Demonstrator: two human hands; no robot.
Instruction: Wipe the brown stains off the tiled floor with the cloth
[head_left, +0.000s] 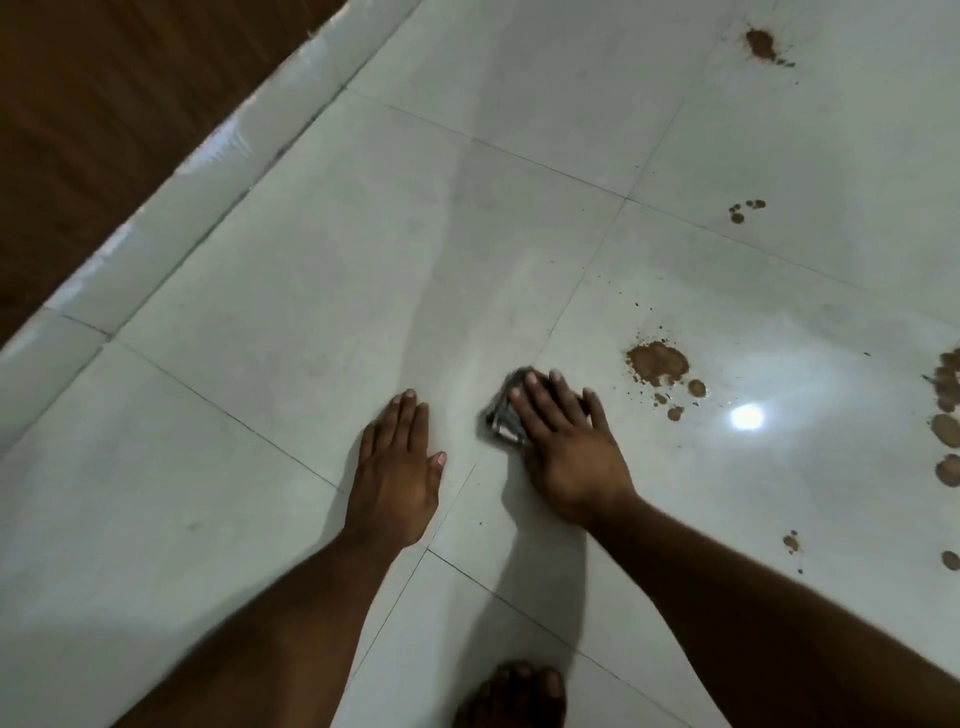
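My right hand (563, 441) presses flat, fingers straight, on a small grey crumpled cloth (501, 415) lying on the pale tiled floor (311, 312). The cloth shows only at the hand's left side. A large brown stain (657, 362) with smaller spots around it lies just right of the fingertips. More brown stains sit at the far right edge (948, 415), at the upper right (759, 44), in the middle right (745, 210) and lower right (792, 543). My left hand (397, 467) rests flat on the bare tile, left of the cloth.
A white tiled skirting (171, 202) runs diagonally along the left, with a brown wooden surface (93, 104) behind it. My bare foot (514, 693) shows at the bottom edge. A bright light reflection (747, 417) glares on the floor.
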